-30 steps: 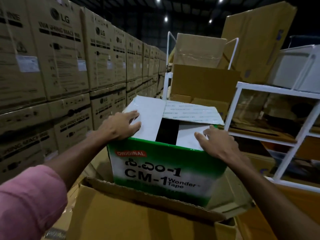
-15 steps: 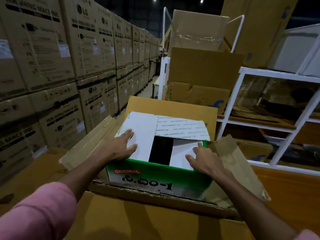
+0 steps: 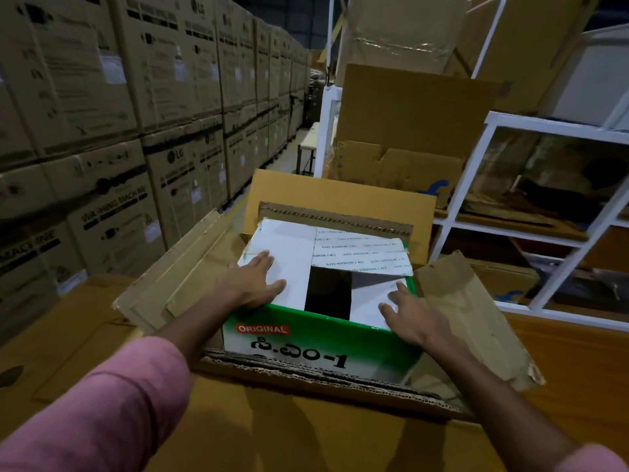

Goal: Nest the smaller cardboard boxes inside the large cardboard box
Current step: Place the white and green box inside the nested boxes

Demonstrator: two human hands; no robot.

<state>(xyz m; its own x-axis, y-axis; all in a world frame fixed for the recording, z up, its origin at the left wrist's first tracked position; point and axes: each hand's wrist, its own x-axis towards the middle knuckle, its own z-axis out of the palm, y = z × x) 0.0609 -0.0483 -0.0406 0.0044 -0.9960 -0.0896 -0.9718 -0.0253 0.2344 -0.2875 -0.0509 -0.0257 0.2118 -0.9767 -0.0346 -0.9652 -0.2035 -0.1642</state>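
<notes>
Smaller box: green-and-white carton at frame centre, red "ORIGINAL" tag and bold black script ending in "-1" on its near side, which is only partly visible above the bigger box's edge
Top flaps: white, smooth, lying almost shut with a dark rectangular gap between them; the far flap carries rows of small "CM-1 WONDER TAPE" print
Large box: brown corrugated carton filling the lower frame, the green carton sitting down inside it, most of its height below the rim
Large box flaps: far flap upright behind the carton, left flap splayed outward, right flap creased and torn at its corner, near edge ragged with exposed fluting
Left hand: flat, fingers spread, palm pressing on the left white flap, gripping nothing
Right hand: flat, fingers loosely spread, resting on the right white flap at the carton's near right corner, gripping nothing
Sleeve: pink fabric, lower left
Surroundings: stacked LG cartons at left; white metal rack with flattened cardboard at right
</notes>
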